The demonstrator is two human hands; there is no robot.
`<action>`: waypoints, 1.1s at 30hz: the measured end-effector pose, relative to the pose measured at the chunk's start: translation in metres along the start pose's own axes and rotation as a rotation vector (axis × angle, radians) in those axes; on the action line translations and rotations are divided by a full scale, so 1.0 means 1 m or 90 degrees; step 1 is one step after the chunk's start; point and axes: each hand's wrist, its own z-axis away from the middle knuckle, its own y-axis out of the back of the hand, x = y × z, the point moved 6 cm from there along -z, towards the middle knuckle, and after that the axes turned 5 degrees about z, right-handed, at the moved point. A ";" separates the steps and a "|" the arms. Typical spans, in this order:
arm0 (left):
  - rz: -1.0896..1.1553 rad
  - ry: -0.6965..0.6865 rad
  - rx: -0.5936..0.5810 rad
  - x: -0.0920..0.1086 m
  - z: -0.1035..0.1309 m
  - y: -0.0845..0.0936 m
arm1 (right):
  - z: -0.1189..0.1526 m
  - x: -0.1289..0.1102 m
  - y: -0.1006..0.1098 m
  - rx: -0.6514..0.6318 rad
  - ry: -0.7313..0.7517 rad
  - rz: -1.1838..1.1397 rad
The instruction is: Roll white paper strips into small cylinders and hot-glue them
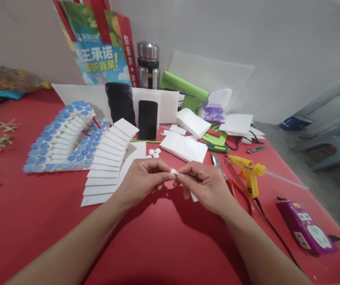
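Note:
Above the red table, my left hand point(142, 178) pinches the small coiled end of a white paper strip point(173, 171). My right hand point(205, 182) is closed on the same strip close by, fingertips almost touching those of the left; part of the strip hangs below its fingers. Just beyond my hands lie several small white paper coils point(153, 152). To the left stands a curved paper staircase point(104, 166) with white steps. Behind it is a similar model point(60, 138), its sides covered with blue and white coils.
Stacks of white paper strips point(183, 146) lie ahead, beside a green cutter point(214, 147). Red-handled scissors point(241, 194), a yellow glue gun point(248, 170) and a purple power strip point(306, 227) occupy the right. Two phones point(148, 120), a steel flask point(148, 65) and a bag point(99, 47) stand behind.

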 end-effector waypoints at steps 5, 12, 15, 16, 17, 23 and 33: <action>0.038 0.046 -0.029 -0.006 -0.002 0.000 | 0.000 -0.003 0.002 -0.004 0.028 0.004; -0.028 -0.050 -0.008 0.009 0.004 -0.004 | -0.002 0.001 0.001 -0.009 0.010 0.026; -0.022 -0.052 0.022 0.009 0.006 -0.005 | -0.002 0.001 0.001 0.001 0.009 0.085; -0.015 -0.047 0.033 0.008 0.006 -0.005 | -0.002 0.001 0.002 0.007 0.007 0.106; -0.008 -0.043 0.043 0.007 0.006 -0.005 | -0.001 0.002 0.002 0.016 0.004 0.119; 0.015 -0.016 0.009 0.003 0.003 -0.006 | 0.001 0.003 0.003 0.031 -0.008 0.140; 0.048 0.035 -0.038 -0.002 0.005 -0.012 | 0.003 -0.004 0.003 -0.104 0.026 0.093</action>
